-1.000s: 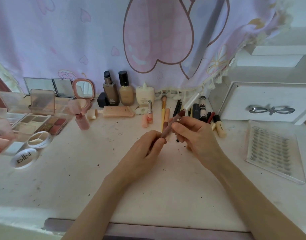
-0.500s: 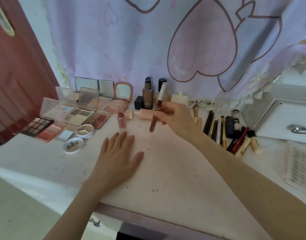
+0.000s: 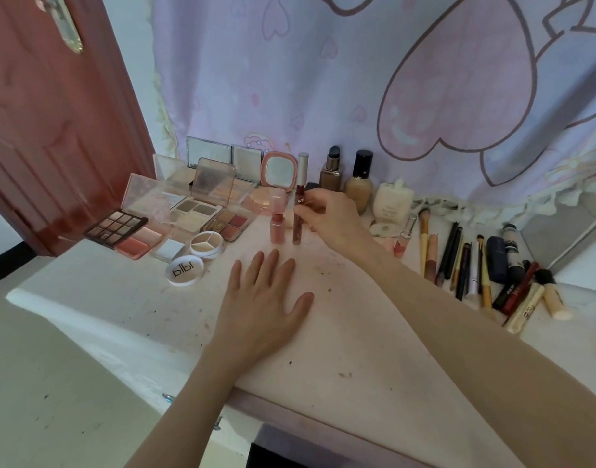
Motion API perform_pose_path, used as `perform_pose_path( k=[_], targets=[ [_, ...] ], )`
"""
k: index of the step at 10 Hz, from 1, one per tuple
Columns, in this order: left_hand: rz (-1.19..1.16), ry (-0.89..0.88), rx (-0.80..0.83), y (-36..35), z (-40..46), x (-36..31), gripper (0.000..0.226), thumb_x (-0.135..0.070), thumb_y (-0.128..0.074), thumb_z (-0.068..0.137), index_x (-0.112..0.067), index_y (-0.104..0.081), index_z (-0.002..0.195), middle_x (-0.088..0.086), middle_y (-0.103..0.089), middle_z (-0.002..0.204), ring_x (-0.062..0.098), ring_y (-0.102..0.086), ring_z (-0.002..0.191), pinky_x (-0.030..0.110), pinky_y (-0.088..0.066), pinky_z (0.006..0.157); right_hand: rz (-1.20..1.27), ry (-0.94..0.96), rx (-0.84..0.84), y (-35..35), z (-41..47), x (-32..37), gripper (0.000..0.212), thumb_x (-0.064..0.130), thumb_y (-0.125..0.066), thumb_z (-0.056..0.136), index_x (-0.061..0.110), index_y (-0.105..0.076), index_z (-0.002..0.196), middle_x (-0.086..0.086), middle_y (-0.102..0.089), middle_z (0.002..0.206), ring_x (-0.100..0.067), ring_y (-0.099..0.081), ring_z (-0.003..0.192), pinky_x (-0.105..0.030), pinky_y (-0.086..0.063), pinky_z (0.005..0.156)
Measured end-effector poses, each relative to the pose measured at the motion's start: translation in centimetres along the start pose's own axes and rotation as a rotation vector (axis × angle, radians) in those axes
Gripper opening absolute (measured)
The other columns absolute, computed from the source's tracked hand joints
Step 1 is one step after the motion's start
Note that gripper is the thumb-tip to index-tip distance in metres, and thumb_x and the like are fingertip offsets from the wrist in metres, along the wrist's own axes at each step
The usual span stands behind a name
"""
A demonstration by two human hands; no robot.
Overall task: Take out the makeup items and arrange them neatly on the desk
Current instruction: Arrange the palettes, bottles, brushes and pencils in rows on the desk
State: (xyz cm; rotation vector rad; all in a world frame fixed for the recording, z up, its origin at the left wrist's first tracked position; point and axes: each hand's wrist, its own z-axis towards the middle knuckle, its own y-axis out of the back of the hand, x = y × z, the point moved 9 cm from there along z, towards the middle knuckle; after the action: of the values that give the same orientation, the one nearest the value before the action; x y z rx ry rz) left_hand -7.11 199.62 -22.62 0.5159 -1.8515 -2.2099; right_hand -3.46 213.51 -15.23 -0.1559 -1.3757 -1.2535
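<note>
Fingers, right hand [image 3: 327, 216]: thumb and fingertips pinch the lip gloss tube [image 3: 298, 211] at its middle; arm reaches in from the lower right across the desk [image 3: 374, 349].
Fingers, left hand [image 3: 268, 300]: straight and spread, palm down, flat on the desk, holding nothing.
Lip gloss tube: upright, base touching the desk; dark red lower body, pale silver cap on top.
Position: just right of a small pink bottle [image 3: 277, 217], in front of the round pink mirror [image 3: 278, 170].
Left of it: open eyeshadow palettes [image 3: 209, 214] and a white round compact [image 3: 184, 270].
Right of it: two foundation bottles [image 3: 344, 184], then a row of brushes and pencils [image 3: 458, 261] lying flat.
</note>
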Motion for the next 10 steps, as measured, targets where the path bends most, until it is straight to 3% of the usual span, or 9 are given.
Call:
perform_pose_path(
  k=[2, 3, 4, 6, 8, 10],
  targets=[
    [-0.002, -0.007, 0.012, -0.2, 0.1, 0.0, 0.068, -0.063, -0.011, 0.087, -0.031, -0.009, 0.147, -0.003, -0.002, 0.157, 0.015, 0.004, 0.144, 0.043, 0.005, 0.116, -0.020, 0.029, 0.005, -0.5, -0.3, -0.2, 0.009, 0.021, -0.061, 0.087, 0.021, -0.063, 0.096, 0.011, -0.062, 0.086, -0.009, -0.061, 0.081, -0.039, -0.055, 0.078],
    [0.002, -0.004, 0.019, -0.3, 0.1, 0.0, 0.068, -0.063, -0.010, 0.087, -0.031, -0.008, 0.147, -0.003, -0.001, 0.157, 0.016, 0.005, 0.144, 0.044, 0.005, 0.116, -0.040, 0.031, 0.016, -0.9, -0.4, -0.5, 0.009, 0.021, -0.061, 0.087, 0.022, -0.061, 0.096, 0.008, -0.064, 0.091, -0.007, -0.059, 0.081, -0.030, -0.054, 0.075],
    [0.000, -0.004, 0.026, -0.3, 0.1, 0.1, 0.068, -0.063, -0.010, 0.087, -0.031, -0.007, 0.147, -0.003, 0.000, 0.157, 0.016, 0.006, 0.144, 0.044, 0.005, 0.116, -0.083, 0.010, 0.027, -1.2, -0.4, -1.2, 0.017, 0.022, -0.061, 0.087, 0.016, -0.063, 0.103, 0.005, -0.067, 0.100, -0.003, -0.055, 0.082, -0.006, -0.041, 0.064],
    [0.002, -0.006, 0.030, -0.3, 0.1, 0.1, 0.068, -0.063, -0.010, 0.087, -0.032, -0.006, 0.147, -0.003, 0.001, 0.157, 0.015, 0.007, 0.144, 0.044, 0.006, 0.116, -0.046, -0.011, 0.052, -1.7, -0.7, -1.8, 0.014, 0.019, -0.059, 0.089, 0.015, -0.060, 0.102, 0.007, -0.064, 0.092, -0.003, -0.054, 0.082, -0.010, -0.039, 0.067],
    [-0.012, -0.001, 0.013, -0.3, 0.1, 0.2, 0.067, -0.063, -0.013, 0.088, -0.032, -0.007, 0.147, -0.004, -0.001, 0.157, 0.015, 0.006, 0.144, 0.043, 0.006, 0.116, -0.034, -0.014, 0.080, -2.1, -0.9, -2.0, 0.017, 0.014, -0.059, 0.088, 0.012, -0.060, 0.105, -0.001, -0.066, 0.101, -0.012, -0.058, 0.092, -0.025, -0.047, 0.085],
    [-0.005, 0.002, 0.023, -0.5, 0.2, 0.3, 0.069, -0.064, -0.009, 0.086, -0.032, -0.005, 0.147, -0.004, 0.000, 0.157, 0.014, 0.007, 0.143, 0.042, 0.007, 0.116, -0.035, -0.059, 0.074, -1.8, -1.7, -2.7, 0.027, 0.014, -0.061, 0.088, 0.009, -0.058, 0.114, -0.005, -0.064, 0.106, -0.014, -0.060, 0.095, -0.026, -0.050, 0.087]
  ],
)
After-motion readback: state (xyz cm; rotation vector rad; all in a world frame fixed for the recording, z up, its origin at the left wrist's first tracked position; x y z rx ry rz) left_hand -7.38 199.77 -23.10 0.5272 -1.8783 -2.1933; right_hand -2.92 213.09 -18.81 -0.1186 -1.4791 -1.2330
